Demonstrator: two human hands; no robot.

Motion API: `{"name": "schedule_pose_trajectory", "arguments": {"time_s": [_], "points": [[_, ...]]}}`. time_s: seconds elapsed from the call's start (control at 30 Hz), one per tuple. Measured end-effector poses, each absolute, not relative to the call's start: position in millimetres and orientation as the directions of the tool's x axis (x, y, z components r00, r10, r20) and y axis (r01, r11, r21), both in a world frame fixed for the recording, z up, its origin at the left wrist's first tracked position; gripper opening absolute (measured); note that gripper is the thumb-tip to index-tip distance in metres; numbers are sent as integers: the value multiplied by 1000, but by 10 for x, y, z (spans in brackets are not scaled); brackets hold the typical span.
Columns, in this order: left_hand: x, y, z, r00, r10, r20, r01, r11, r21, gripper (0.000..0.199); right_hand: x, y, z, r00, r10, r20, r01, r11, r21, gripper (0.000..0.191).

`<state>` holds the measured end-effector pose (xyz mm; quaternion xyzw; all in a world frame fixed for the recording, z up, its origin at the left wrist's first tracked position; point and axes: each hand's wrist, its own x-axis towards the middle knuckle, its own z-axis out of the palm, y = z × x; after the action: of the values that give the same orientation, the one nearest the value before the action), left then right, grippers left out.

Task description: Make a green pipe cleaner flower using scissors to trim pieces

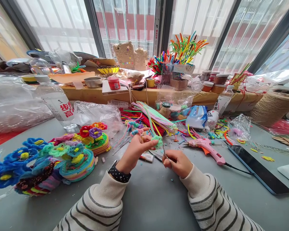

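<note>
Pinched in the fingers of my left hand [136, 149] is a light green pipe-cleaner flower [158, 142], with a long green stem running up from it. My right hand [179, 163] is closed around the handles of small scissors [164, 150], and their blades point up against the flower's right edge. Whether the blades are touching the fuzz I cannot tell. Behind both hands lies a bundle of pastel pipe cleaners [156, 117]. Finished fuzzy flowers in blue [24, 155] and other colours stand on round coiled bases [78, 168] to the left.
A pink glue gun [207, 148] with a black cord lies right of my hands, beside a dark-screened phone [258, 168]. Water bottles [55, 102] stand on both sides. A raised ledge at the back carries paint jars [114, 82] and a twine spool [274, 107] sits far right.
</note>
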<state>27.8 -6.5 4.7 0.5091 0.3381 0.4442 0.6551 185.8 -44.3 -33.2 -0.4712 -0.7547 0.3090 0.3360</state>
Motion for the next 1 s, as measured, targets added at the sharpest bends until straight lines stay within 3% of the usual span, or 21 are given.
{"name": "schedule_pose_trajectory", "arguments": {"time_s": [0.1, 0.3, 0.5, 1.0], "points": [[272, -61, 59, 384, 923, 4, -234, 93, 968, 40, 1857, -444, -329, -315, 920, 232, 513, 371, -774, 57], [297, -78, 55, 318, 947, -36, -291, 134, 947, 60, 1837, -438, -318, -244, 926, 286, 549, 375, -747, 52], [291, -73, 61, 303, 952, -28, -275, 116, 954, 55, 1856, -431, -312, -199, 941, 274, 518, 338, -785, 52], [299, -86, 84, 315, 949, -29, -267, 117, 956, 51, 1874, -428, -363, -349, 922, 168, 521, 340, -783, 60]]}}
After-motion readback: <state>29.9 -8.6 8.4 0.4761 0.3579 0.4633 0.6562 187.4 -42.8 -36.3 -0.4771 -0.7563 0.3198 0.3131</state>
